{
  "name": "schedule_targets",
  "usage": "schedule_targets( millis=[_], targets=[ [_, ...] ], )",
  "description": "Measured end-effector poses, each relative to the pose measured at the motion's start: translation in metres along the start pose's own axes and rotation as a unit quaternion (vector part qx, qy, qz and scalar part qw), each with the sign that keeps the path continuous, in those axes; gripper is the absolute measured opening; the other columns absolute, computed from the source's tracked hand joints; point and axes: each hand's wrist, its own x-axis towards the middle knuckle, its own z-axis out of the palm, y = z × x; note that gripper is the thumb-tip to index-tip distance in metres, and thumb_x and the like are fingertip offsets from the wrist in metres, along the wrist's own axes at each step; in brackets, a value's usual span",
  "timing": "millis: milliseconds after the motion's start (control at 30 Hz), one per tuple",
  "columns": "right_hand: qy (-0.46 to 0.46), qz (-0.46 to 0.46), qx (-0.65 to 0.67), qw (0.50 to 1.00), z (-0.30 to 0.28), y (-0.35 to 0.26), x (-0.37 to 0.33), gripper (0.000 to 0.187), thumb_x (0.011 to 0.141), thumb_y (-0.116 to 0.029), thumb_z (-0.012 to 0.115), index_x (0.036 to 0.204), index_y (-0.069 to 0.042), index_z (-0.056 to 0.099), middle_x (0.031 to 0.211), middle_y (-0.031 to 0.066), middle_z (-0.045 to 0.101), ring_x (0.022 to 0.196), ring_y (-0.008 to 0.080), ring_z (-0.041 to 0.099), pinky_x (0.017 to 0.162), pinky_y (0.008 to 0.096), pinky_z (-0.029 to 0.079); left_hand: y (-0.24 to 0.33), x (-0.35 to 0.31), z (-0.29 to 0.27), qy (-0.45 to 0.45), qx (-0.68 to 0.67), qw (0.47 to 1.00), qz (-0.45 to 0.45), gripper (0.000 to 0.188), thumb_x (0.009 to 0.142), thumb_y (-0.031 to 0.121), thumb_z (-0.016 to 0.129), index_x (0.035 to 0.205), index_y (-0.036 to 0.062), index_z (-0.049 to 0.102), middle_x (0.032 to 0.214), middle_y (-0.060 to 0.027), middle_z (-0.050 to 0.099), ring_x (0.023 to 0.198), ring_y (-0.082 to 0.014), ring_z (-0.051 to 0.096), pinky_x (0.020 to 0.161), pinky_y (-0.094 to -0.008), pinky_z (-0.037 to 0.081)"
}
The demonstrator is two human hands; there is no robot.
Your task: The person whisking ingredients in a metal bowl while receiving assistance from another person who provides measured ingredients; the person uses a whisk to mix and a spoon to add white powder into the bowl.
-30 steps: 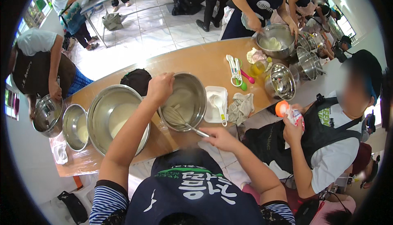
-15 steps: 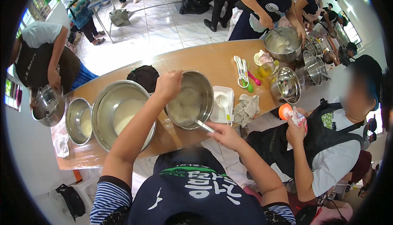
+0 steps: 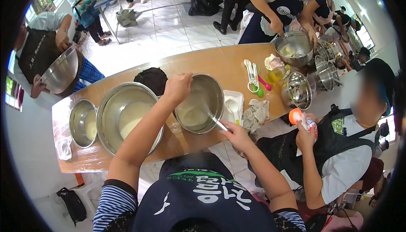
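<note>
With fingers curled over its left rim, my left hand (image 3: pixel 177 89) grips a steel mixing bowl (image 3: pixel 219 92) that tilts on the table. Inside lies a pale batter (image 3: pixel 190 113). My right hand (image 3: pixel 237 137) is closed on the metal handle of a whisk (image 3: pixel 218 123); its wire end, blurred by motion, is in the batter. Left of this bowl stands a bigger steel bowl (image 3: pixel 105 105) of pale liquid, partly behind my left forearm. A smaller steel bowl (image 3: pixel 76 120) with similar liquid stands beside that one.
Close on the right are a white tray (image 3: pixel 239 99) with a white spoon (image 3: pixel 234 110), a grey cloth (image 3: pixel 256 116) and measuring spoons (image 3: pixel 252 77). A black cloth item (image 3: pixel 150 80) lies behind the bowls. Co-workers stand left, right and across the film-covered table (image 3: pixel 177 65).
The whisk and my right hand have shifted slightly right within the stirring motion. My left hand keeps its grip. At left, a co-worker has raised and tilted a steel bowl.
</note>
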Motion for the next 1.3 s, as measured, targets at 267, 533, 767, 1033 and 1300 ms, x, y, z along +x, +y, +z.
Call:
schedule_targets(
  millis=[267, 533, 767, 1033, 1300],
  targets=[
    [0.055, -0.047, -0.085, 0.994, 0.011, -0.001, 0.004, 0.042, 0.078, -0.009, 0.058, 0.119, 0.0, 0.049, 0.099, 0.01, 0.062, 0.087, 0.0164, 0.058, 0.077, 0.0268, 0.044, 0.004, -0.001, 0.0, -0.012, 0.008, 1.0, -0.007, 0.018, 0.079, 0.016, 0.055, 0.094, 0.0065, 0.06, 0.083, -0.0134, 0.061, 0.074, -0.0314, 0.059, 0.064, -0.0393, 0.047],
    [-0.012, 0.026, -0.188, 0.982, 0.009, 0.007, 0.002, 0.042, 0.078, -0.011, 0.057, 0.118, -0.003, 0.05, 0.102, 0.0164, 0.06, 0.091, 0.0235, 0.059, 0.078, 0.0304, 0.044, 0.002, 0.003, -0.004, -0.018, -0.005, 1.0, -0.022, 0.019, 0.079, 0.016, 0.053, 0.095, 0.0075, 0.06, 0.083, -0.0132, 0.062, 0.075, -0.0316, 0.059, 0.064, -0.0405, 0.048],
    [-0.044, -0.008, -0.118, 0.992, 0.002, -0.002, -0.017, 0.039, 0.078, -0.01, 0.058, 0.115, 0.001, 0.052, 0.098, 0.0126, 0.062, 0.085, 0.0173, 0.058, 0.076, 0.029, 0.044, 0.0, 0.003, 0.01, -0.049, 0.018, 0.998, -0.032, 0.015, 0.079, 0.018, 0.05, 0.087, 0.0072, 0.058, 0.076, -0.0155, 0.061, 0.069, -0.0339, 0.059, 0.06, -0.0436, 0.047],
    [-0.109, 0.032, -0.113, 0.987, 0.006, -0.015, -0.014, 0.04, 0.079, -0.005, 0.057, 0.118, -0.001, 0.051, 0.078, -0.0005, 0.057, 0.064, 0.0067, 0.05, 0.057, 0.0207, 0.042, 0.005, -0.007, 0.003, -0.029, 0.02, 0.998, -0.047, 0.015, 0.068, 0.011, 0.054, 0.079, 0.0034, 0.061, 0.076, -0.0173, 0.062, 0.07, -0.0326, 0.061, 0.061, -0.0414, 0.049],
    [-0.092, 0.075, -0.065, 0.991, 0.001, 0.009, -0.009, 0.038, 0.079, -0.002, 0.053, 0.117, 0.003, 0.05, 0.082, 0.0049, 0.06, 0.061, 0.01, 0.052, 0.056, 0.0228, 0.042, 0.003, -0.013, 0.017, -0.017, -0.005, 0.998, -0.067, 0.016, 0.07, 0.01, 0.053, 0.083, 0.0048, 0.06, 0.079, -0.0166, 0.061, 0.073, -0.0322, 0.06, 0.063, -0.043, 0.047]
  ],
)
